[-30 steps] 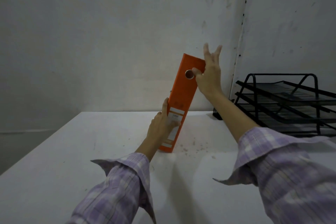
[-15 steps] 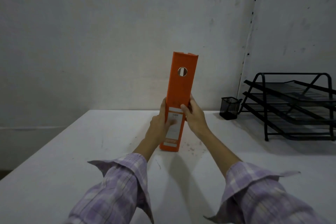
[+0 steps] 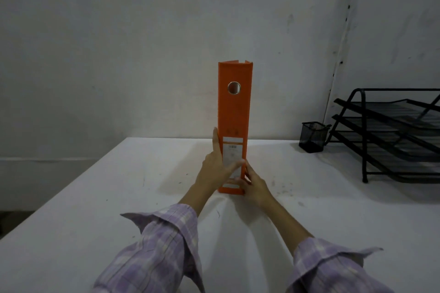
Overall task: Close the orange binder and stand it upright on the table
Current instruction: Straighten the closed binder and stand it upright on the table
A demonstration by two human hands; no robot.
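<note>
White table [image 3: 95, 209] against a pale wall carries the closed orange binder [image 3: 234, 112], standing upright on its bottom edge, spine facing the camera. Left hand [image 3: 217, 164] clasps its lower left side, thumb across the label; right hand [image 3: 254, 185] grips the lower right corner. Black mesh cup [image 3: 313, 137] and tiered tray [image 3: 392, 135] sit far right.

Dim white wall [image 3: 119, 43], white table [image 3: 71, 221]

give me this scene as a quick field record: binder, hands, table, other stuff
binder: orange binder closed, upright, spine facing the camera
left hand: left hand on the binder's lower left side, thumb across the spine label
right hand: right hand at its lower right corner
table: white table, binder's base resting on it
other: black mesh pen cup, black tiered tray rack at right
</note>
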